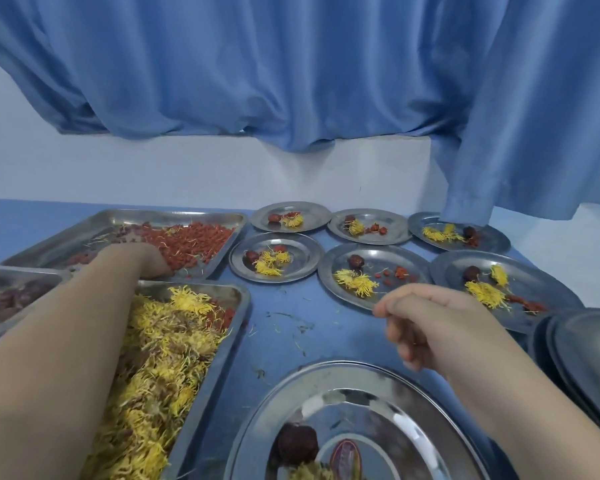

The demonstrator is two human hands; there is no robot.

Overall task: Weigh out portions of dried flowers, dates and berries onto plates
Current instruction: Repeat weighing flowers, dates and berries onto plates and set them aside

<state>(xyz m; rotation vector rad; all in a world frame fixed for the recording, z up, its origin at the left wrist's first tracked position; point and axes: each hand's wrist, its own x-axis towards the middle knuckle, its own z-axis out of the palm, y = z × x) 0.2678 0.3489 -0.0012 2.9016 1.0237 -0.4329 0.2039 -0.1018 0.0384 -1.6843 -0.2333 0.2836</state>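
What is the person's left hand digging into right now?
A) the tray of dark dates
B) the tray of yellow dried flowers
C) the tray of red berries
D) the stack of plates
C: the left hand sits in the red berries of the far tray, its forearm passing over the yellow flowers.
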